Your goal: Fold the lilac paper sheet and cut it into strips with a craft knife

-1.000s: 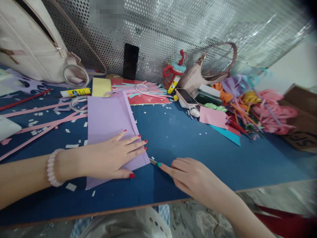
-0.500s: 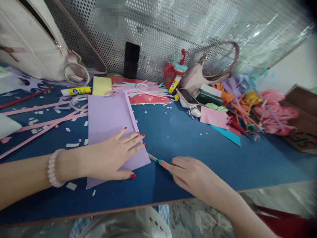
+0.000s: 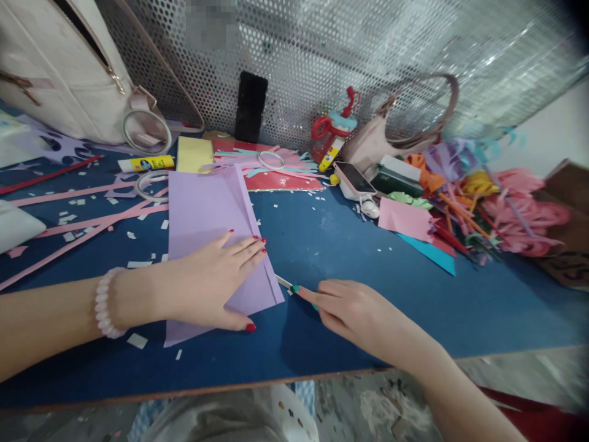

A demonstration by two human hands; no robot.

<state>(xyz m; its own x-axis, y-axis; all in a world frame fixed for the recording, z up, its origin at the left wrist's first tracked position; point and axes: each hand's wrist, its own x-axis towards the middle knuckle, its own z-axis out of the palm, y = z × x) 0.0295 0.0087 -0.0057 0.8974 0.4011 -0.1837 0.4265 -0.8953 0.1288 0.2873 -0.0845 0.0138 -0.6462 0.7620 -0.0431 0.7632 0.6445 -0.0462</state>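
Observation:
A lilac sheet of paper [image 3: 202, 205] lies on the blue tabletop, with a narrow folded strip along its right edge. My left hand [image 3: 211, 276] is spread flat on the lower part of the sheet, fingertips reaching the folded strip. Just right of the sheet's lower right edge, my right hand [image 3: 363, 313] is closed round a craft knife [image 3: 284, 282]. Its thin pale blade points toward the paper edge and a bit of teal shows by the index fingertip. Most of the knife is hidden under my fingers.
A glue stick [image 3: 146, 163], tape roll [image 3: 151, 186] and yellow pad [image 3: 195, 155] lie behind the sheet. Pink strips and paper scraps litter the left. A phone [image 3: 352, 178], handbag [image 3: 368, 138], pink paper [image 3: 405, 220] and paper flowers [image 3: 519, 209] stand or lie right.
The view has shifted slightly. My right hand with the craft knife has moved a little up along the paper's edge. My left fingertips have drawn back slightly from that edge.

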